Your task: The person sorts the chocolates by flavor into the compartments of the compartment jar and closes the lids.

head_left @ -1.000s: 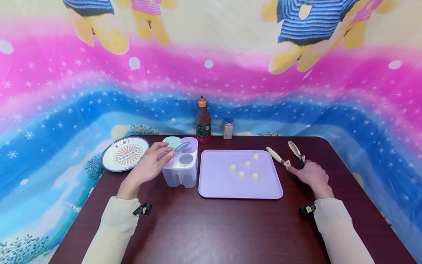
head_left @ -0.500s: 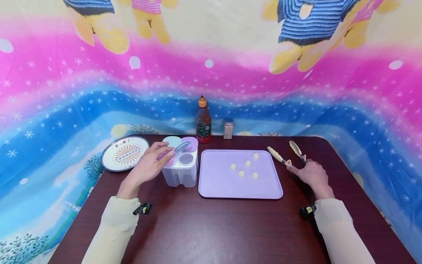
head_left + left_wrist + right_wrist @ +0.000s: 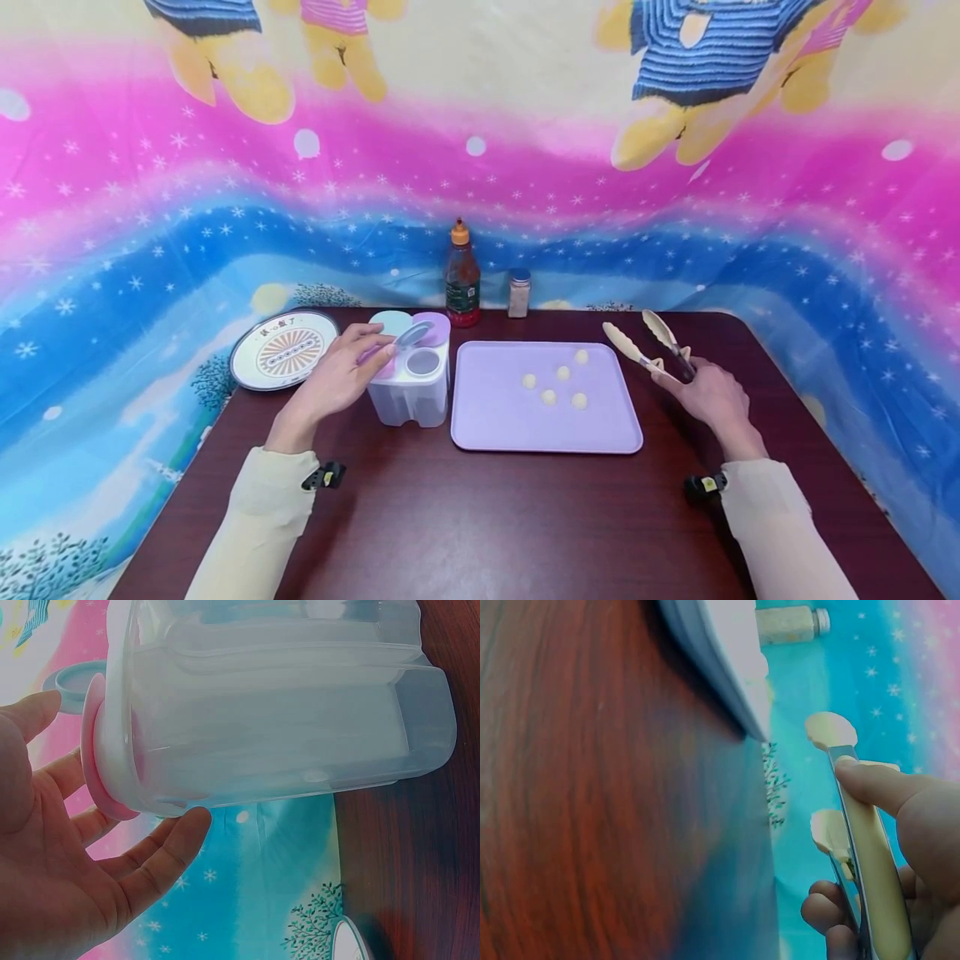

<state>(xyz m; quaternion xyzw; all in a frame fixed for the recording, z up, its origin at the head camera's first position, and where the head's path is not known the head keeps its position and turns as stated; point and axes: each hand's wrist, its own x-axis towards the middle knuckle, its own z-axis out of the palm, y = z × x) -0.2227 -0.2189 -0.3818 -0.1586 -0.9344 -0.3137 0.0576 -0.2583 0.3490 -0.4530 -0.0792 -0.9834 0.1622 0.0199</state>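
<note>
My left hand point(image 3: 337, 371) is at the clear container point(image 3: 411, 400) with round coloured lids. Its thumb tip meets the raised blue-grey lid point(image 3: 414, 334), and its other fingers extend loosely behind the pink lid point(image 3: 94, 754) and beside the container's upper edge. Below the raised lid shows a round opening point(image 3: 423, 362). My right hand point(image 3: 708, 398) grips a pair of tongs point(image 3: 675, 350), thumb along one arm and fingers curled round the other. The tongs' cream tips are spread apart, beyond the right rim of the purple tray point(image 3: 495, 425). Several small pale balls point(image 3: 549, 397) lie on this tray.
A patterned plate point(image 3: 258, 367) sits at the table's left edge, behind my left hand. At the back stand a red sauce bottle point(image 3: 462, 287) and a small shaker jar point(image 3: 519, 294). A printed cloth point(image 3: 480, 192) rises along the table's back and sides.
The tongs have swung up and slightly left in my right hand, their tips closer together. My left hand and the raised lid have stayed in place.
</note>
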